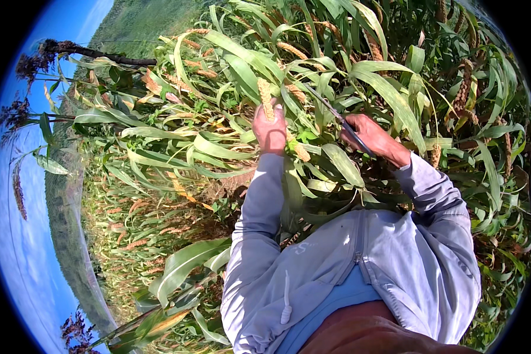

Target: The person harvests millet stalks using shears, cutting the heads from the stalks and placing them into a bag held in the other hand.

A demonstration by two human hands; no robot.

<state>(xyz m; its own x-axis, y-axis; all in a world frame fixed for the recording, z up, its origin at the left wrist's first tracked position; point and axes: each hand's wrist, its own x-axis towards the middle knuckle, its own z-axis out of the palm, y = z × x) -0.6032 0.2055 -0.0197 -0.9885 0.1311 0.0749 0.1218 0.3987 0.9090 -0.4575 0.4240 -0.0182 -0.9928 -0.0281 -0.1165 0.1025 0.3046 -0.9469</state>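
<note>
My left hand (270, 131) is closed round a yellow millet head (265, 94), whose top sticks up above the fingers. Just below that hand hangs another millet head (301, 152) beside some green leaf; whether it is in the same grip I cannot tell. To the right, my right hand (367, 137) grips a long, thin, dark-bladed tool (330, 109). The blade slants up and left among the leaves, its tip near a brownish millet head (295, 92) behind the left hand. The fingers partly cover its dark handle, so its exact kind is unclear.
Dense green leaves (389, 94) crowd round both hands. More drooping millet heads (463, 88) hang at the right, and several lie lower left (137, 243). Tall stalks with dark seed heads (38, 62) lean in at the left, before a hillside (147, 23).
</note>
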